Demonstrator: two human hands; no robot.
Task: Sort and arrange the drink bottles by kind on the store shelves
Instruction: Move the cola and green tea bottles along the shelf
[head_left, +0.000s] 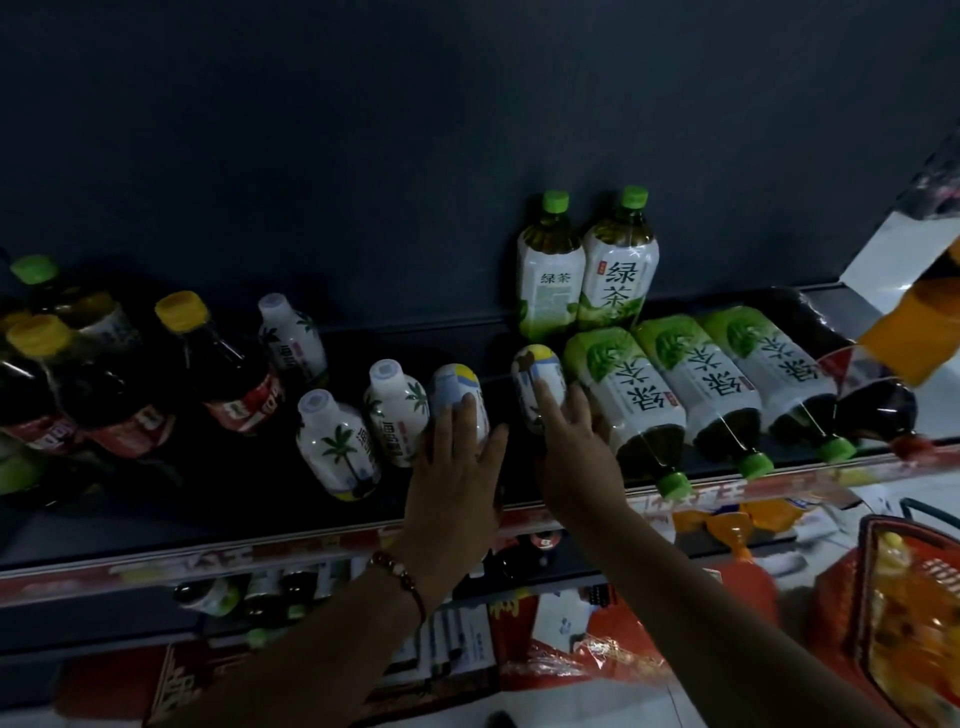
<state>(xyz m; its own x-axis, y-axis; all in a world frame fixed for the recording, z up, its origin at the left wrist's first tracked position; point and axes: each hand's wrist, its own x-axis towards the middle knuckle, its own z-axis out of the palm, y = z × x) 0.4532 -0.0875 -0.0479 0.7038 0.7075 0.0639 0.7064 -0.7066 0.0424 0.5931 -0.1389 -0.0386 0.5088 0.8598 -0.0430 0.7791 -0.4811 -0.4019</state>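
Head view looks down on a dark shelf (519, 499) running across the middle of the frame. At centre, the left hand (457, 457) lies with straight fingers on a small white bottle with a blue and yellow label (457, 389) that lies on its side. Just right of it, the right hand (576, 447) reaches with extended fingers onto a second small bottle of the same kind (537, 374), also lying down; neither hand curls round its bottle. A beaded bracelet (400, 571) circles the left wrist.

Left of the hands lie three white bottles with palm-tree labels (337, 447). Further left, at the frame's left edge, stand dark drink bottles with yellow caps (218, 364). Right of the hands, three green tea bottles (701, 384) lie side by side, caps toward the shelf's front edge, and two more green tea bottles (587, 275) stand upright behind them against the dark back wall. In the lower right corner sits a red basket (862, 597) holding orange drinks.
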